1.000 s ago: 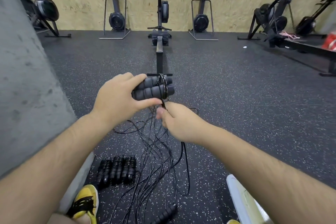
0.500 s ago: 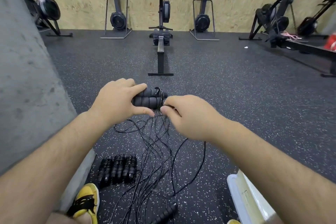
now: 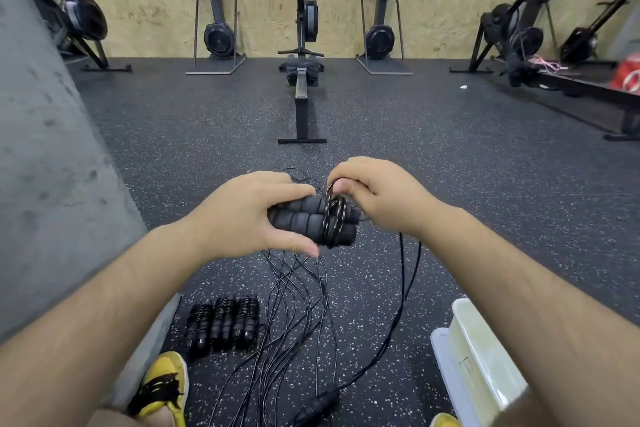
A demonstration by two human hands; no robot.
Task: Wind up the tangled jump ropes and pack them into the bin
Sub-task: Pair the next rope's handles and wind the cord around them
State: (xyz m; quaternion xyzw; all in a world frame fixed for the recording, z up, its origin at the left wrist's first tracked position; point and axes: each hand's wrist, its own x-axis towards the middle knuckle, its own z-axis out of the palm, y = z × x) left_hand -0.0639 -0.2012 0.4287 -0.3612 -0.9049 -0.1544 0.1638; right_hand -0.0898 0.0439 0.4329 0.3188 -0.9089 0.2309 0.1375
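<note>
Handles (image 3: 304, 222) in left hand (image 3: 242, 215); cord (image 3: 334, 218), right hand (image 3: 379, 199)

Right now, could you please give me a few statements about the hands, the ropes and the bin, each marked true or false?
1. The left hand grips a pair of foam handles. True.
2. The right hand lies open and empty. False: its fingers pinch the cord that loops round the foam handles.
3. Wound ropes lie side by side on the floor. True.
4. The wound ropes already sit inside the bin. False: they lie on the floor at the left, apart from the bin, which stands at the right.
</note>
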